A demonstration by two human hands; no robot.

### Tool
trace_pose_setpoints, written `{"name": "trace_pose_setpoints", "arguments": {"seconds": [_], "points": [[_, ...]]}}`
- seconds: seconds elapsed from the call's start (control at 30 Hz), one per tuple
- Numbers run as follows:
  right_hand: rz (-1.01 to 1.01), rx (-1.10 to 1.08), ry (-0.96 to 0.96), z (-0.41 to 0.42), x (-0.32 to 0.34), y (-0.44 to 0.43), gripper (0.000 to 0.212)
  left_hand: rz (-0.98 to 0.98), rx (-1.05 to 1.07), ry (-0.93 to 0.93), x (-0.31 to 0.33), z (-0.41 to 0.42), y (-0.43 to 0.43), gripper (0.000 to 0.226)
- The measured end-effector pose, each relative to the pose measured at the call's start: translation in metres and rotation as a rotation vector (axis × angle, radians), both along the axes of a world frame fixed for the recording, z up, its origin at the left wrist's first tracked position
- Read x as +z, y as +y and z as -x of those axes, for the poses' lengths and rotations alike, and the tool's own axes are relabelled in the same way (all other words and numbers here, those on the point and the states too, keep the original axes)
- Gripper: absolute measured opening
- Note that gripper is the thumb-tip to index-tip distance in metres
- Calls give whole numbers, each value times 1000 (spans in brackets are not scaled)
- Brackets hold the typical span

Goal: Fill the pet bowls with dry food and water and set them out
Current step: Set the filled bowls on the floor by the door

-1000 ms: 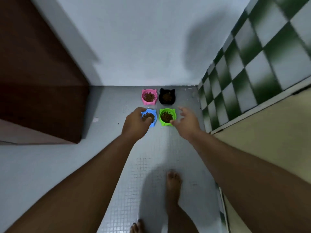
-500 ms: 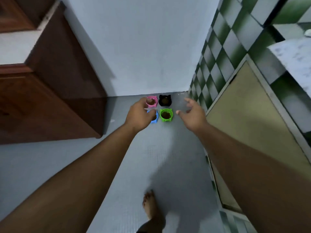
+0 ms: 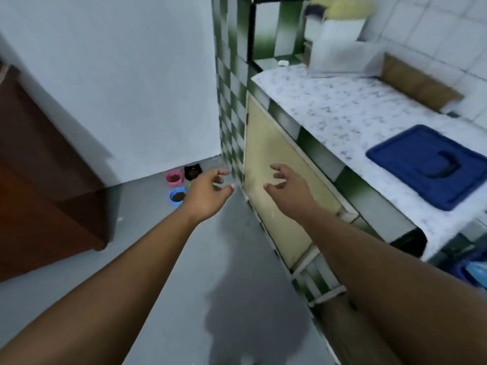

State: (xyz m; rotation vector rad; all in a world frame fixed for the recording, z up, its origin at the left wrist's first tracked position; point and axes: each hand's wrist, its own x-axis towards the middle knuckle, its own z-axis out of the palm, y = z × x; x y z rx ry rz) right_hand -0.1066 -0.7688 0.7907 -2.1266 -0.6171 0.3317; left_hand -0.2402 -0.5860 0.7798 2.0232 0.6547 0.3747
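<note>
Two hands hold nothing, left hand (image 3: 208,193) and right hand (image 3: 287,191) with fingers loosely spread; around ten o'clock of the left, pink bowl (image 3: 174,177), black bowl (image 3: 192,172) (cat-eared) and blue bowl (image 3: 178,197) hold kibble.

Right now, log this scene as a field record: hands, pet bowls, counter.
left hand: open, empty, in front of the bowls
right hand: open, empty
pink cat-eared plastic bowl: on grey floor by the wall, dry food inside
black cat-eared plastic bowl: right of the pink one
blue cat-eared plastic bowl: nearer, dry food inside
dark blue rectangular plastic lid: flat on speckled white countertop
</note>
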Motion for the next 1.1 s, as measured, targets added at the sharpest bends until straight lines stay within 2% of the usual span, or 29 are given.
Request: {"name": "trace_pose_setpoints", "arguments": {"seconds": [0.13, 0.33, 0.53, 0.67, 0.77, 0.9, 1.1], "points": [[40, -46, -68, 8, 28, -74, 58, -95, -206, -15, 38, -16, -56, 26], [-8, -253, -74, 34, 58, -172, 55, -250, -472, -44, 78, -46, -138, 33], [-20, -473, -98, 62, 65, -291, 56, -213, -686, -80, 87, -72, -244, 28], [-88, -707, -127, 75, 67, -386, 55, -210, -847, -86, 92, -85, -340, 30], [-100, -793, -149, 78, 66, -429, 54, -200, -907, -86, 94, -93, -385, 27], [-107, -913, -176, 81, 56, -534, 51, -186, -1021, -67, 84, -107, -490, 32], [-15, -964, -125, 53, 22, -675, 53, -122, -992, 19, 44, -116, -626, 36]]}}
